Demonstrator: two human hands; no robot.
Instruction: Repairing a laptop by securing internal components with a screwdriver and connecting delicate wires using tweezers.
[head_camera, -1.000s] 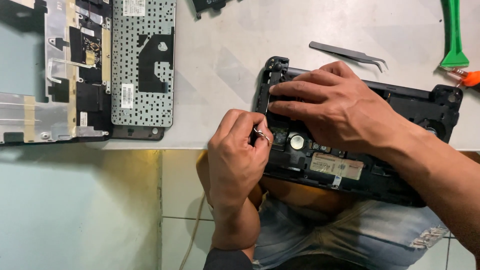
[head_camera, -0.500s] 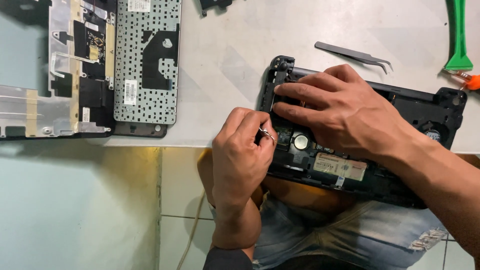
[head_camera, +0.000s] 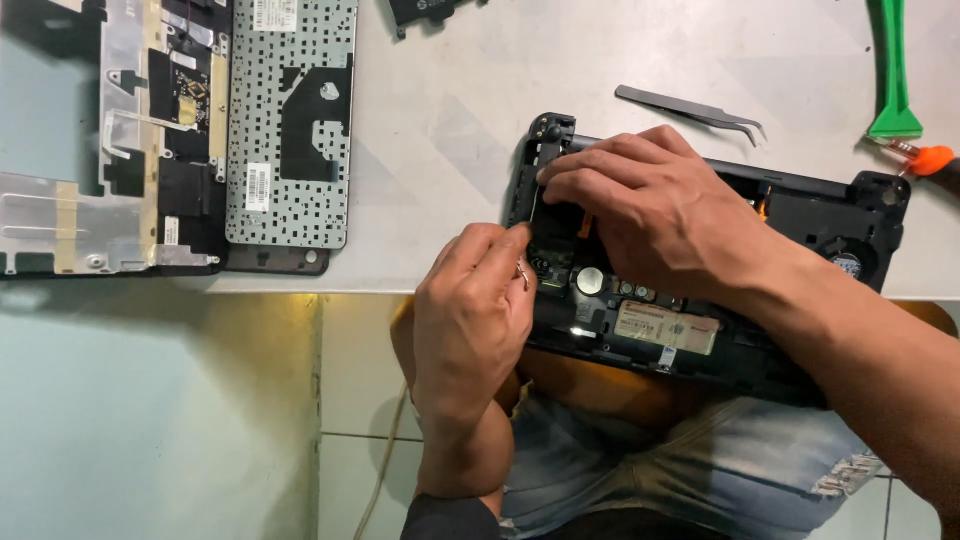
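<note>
- Laptop base (head_camera: 790, 225): one black bottom shell, opened up, lies at the near edge of the pale table (head_camera: 450, 120), its near side overhanging the person's lap; inside show one round silver coin cell (head_camera: 590, 281) and one pale rectangular label (head_camera: 667, 327).
- Left hand (head_camera: 470, 320): curled shut at the base's left end, thumb and forefinger pinched together on a small thin metal bit (head_camera: 522, 270); what that bit is cannot be told.
- Right hand (head_camera: 650, 210): lies palm down on the base's left half, fingers spread flat and pressing on the inner parts near the left hinge corner; it grips nothing that shows.
- One pair of grey tweezers (head_camera: 690, 110) lies on the table just beyond the base, apart from both hands.
- One green plastic pry tool (head_camera: 892, 70) stands at the far right, and one orange-handled tool (head_camera: 930, 160) lies just below it, touching the base's right corner or close to it.
- One keyboard (head_camera: 290, 120), turned back side up, lies well to the left of the hands.
- One black and silver laptop cover frame (head_camera: 110, 150) lies just beside the keyboard, at the table's left edge.
- One small dark part (head_camera: 425, 10) sits at the top edge, mostly cut off.
</note>
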